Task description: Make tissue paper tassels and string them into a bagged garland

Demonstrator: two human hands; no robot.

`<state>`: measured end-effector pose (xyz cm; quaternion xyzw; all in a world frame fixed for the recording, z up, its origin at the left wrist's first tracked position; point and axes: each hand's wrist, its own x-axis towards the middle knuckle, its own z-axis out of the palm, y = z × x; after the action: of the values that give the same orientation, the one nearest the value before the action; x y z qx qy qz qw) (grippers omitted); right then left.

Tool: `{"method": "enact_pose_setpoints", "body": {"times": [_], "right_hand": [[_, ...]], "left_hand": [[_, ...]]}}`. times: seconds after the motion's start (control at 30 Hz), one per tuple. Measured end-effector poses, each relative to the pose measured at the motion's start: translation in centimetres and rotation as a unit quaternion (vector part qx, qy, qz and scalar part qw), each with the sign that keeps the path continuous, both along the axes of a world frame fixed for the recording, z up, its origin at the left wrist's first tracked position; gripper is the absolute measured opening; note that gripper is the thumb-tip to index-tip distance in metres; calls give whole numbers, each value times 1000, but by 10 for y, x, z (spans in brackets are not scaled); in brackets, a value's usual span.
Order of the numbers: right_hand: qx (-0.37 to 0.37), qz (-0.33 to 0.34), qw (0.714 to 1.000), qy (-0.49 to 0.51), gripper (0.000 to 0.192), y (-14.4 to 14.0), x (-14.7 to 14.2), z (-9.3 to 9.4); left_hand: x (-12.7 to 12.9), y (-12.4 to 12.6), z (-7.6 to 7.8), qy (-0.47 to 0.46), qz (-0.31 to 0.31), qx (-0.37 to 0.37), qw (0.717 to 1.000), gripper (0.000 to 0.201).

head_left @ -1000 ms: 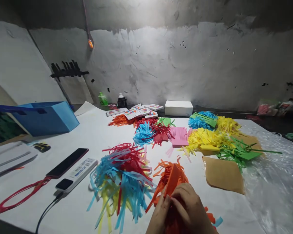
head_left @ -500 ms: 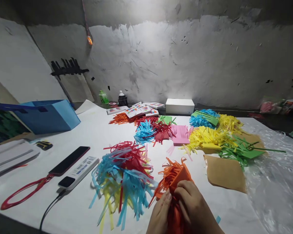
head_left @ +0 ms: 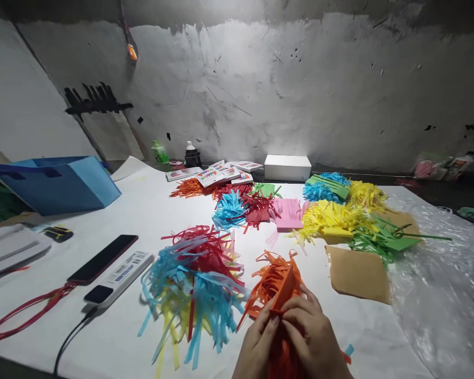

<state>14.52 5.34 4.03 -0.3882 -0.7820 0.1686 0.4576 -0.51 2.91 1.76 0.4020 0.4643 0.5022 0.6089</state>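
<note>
Orange fringed paper (head_left: 278, 281) pinched between left hand (head_left: 256, 345) and right hand (head_left: 314, 337).

Two hands (head_left: 288, 337); one phone (head_left: 102, 259)

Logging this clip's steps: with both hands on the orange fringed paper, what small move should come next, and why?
Probably set the orange fringed paper piece beside the mixed red, blue and yellow strip pile: left hand and right hand both pinch it, lifted off the white table.
</note>
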Motion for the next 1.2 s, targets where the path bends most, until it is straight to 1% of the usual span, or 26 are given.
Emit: {"method": "enact_pose_setpoints", "body": {"times": [0.07, 0.1, 0.17, 0.2, 0.27, 0.37, 0.5, 0.7, 0.8, 0.9, 0.97, 1.0, 1.03, 1.07, 1.13, 1.17, 1.2], "right_hand": [[-95, 4, 995, 40, 17, 1, 2, 5], [-146, 9, 987, 62, 17, 1, 3, 7], [-233, 27, 967, 104, 16, 3, 5, 14], [-263, 39, 956, 121, 16, 4, 6, 17], [-295, 66, 942, 143, 16, 6, 8, 24], [-306, 74, 935, 162, 18, 7, 11, 32], [-281, 49, 944, 168, 15, 4, 12, 37], [-265, 26, 951, 159, 12, 1, 9, 42], [-248, 40, 958, 141, 13, -2, 9, 46], [-241, 76, 961, 114, 25, -6, 9, 48], [-226, 80, 966, 98, 24, -7, 8, 48], [-199, 66, 973, 93, 19, -8, 8, 47], [-154, 45, 983, 88, 16, -8, 8, 46], [-99, 20, 991, 82, 13, -8, 8, 45], [-2, -15, 998, 62, 13, -8, 8, 47], [21, -14, 998, 50, 14, -8, 9, 50], [21, -2, 999, 40, 16, -8, 10, 53]], "left_hand": [[1, 2, 5, -14, -20, 26, 999, 53], [1, 3, 7, -2, -25, 39, 999, 53], [0, 5, 14, 56, -30, 69, 996, 49], [-1, 5, 19, 88, -30, 83, 992, 47], [-3, 5, 28, 141, -28, 103, 984, 43], [-5, 5, 40, 186, -28, 120, 975, 39], [-7, 6, 45, 213, -38, 140, 966, 37], [-6, 4, 50, 219, -35, 144, 964, 38], [-5, 2, 52, 224, -30, 143, 964, 39], [-5, 3, 54, 239, -26, 149, 959, 40], [-6, 5, 56, 250, -32, 153, 956, 38], [-7, 6, 57, 256, -37, 160, 953, 36], [-8, 7, 58, 265, -42, 170, 948, 34], [-9, 8, 59, 274, -48, 181, 943, 32], [-9, 9, 61, 292, -54, 200, 934, 30], [-9, 10, 62, 299, -53, 204, 931, 30], [-9, 10, 63, 304, -49, 205, 929, 30]]}}
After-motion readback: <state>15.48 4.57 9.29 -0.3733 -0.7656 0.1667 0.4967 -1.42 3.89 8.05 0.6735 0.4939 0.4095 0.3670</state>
